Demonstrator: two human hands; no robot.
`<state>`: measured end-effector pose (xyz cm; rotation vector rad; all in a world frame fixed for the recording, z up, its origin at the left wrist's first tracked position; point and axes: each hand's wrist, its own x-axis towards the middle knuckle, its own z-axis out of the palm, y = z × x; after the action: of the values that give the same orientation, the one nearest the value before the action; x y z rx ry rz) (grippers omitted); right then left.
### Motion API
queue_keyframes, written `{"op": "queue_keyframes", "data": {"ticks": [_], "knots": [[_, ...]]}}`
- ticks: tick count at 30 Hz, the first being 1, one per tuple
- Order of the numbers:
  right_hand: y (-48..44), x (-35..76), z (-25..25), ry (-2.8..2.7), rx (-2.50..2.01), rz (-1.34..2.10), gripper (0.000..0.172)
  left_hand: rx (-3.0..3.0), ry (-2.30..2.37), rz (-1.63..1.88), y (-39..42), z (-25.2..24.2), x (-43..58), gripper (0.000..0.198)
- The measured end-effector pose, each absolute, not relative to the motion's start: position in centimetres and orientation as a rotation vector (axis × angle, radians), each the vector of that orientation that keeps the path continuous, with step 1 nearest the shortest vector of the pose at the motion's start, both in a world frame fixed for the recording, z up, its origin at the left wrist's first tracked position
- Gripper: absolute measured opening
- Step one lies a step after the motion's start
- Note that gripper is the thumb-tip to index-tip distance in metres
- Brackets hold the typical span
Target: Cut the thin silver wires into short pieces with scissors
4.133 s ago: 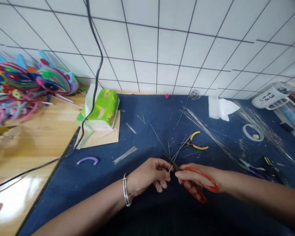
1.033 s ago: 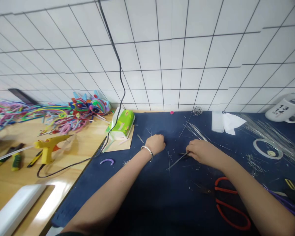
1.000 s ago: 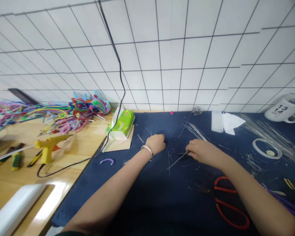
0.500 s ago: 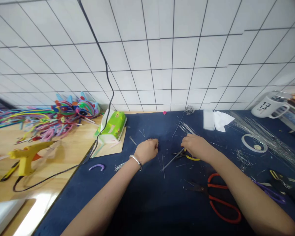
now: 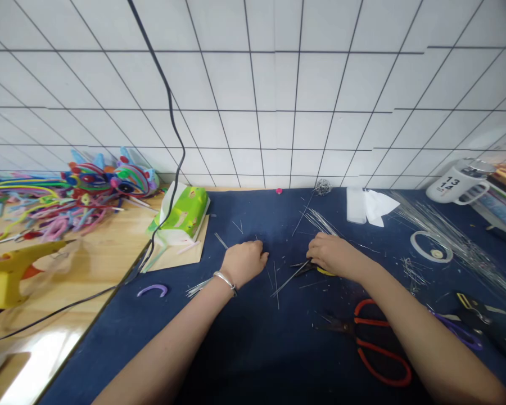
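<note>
My left hand (image 5: 243, 262) is closed, knuckles up, low over the dark blue mat (image 5: 253, 349). What its fingers hold, if anything, is hidden; a thin wire end shows just beyond them. My right hand (image 5: 333, 256) has its fingers curled over a pair of pliers (image 5: 304, 268), with dark jaws pointing left and a yellow handle partly covered by the palm. Cut wires (image 5: 287, 279) lie between the hands, one bundle reaching the right fingertips. Past the right hand lies a bunch of straight wires (image 5: 320, 220). More short wires (image 5: 198, 287) rest beside my left wrist.
Red-handled scissors (image 5: 373, 322) lie near my right forearm. Long wires (image 5: 455, 242), a white ring (image 5: 417, 247) and a mug (image 5: 457, 183) are at right. A green tissue pack (image 5: 188, 214), black cord (image 5: 168, 95), yellow glue gun (image 5: 8, 281) and pipe cleaners (image 5: 63, 216) are at left.
My right hand has come down over the pliers, covering more of the yellow handle. The left hand stays closed in nearly the same place. The view has shifted slightly.
</note>
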<state>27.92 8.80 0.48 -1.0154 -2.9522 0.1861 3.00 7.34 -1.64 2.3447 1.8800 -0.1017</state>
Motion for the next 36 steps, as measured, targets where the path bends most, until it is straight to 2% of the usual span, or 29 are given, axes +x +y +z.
{"op": "queue_keyframes", "data": {"ticks": [7,11,16,22,29,36], "knots": [[9.0,27.7,0.1,-3.003,-0.990,0.179,0.012,2.337,1.808,-0.159,7.0,-1.1,3.2,0.024],[8.0,26.8,0.6,-3.051,-0.983,-0.081,0.009,2.328,1.811,-0.161,6.9,-1.1,3.2,0.023],[6.7,25.6,1.1,-3.051,-0.970,-0.339,0.017,2.303,1.828,-0.127,6.9,-1.4,3.3,0.023],[6.7,26.0,0.9,-3.028,-1.032,-0.301,0.014,2.286,1.744,0.000,7.2,-0.3,2.7,0.016],[5.8,26.2,3.3,-3.000,-0.961,-0.133,0.011,1.947,1.241,0.479,6.0,0.5,4.2,0.010],[5.7,26.0,4.0,-2.935,-0.941,-0.181,0.011,1.664,0.889,0.494,4.6,-0.1,6.1,0.007]]}}
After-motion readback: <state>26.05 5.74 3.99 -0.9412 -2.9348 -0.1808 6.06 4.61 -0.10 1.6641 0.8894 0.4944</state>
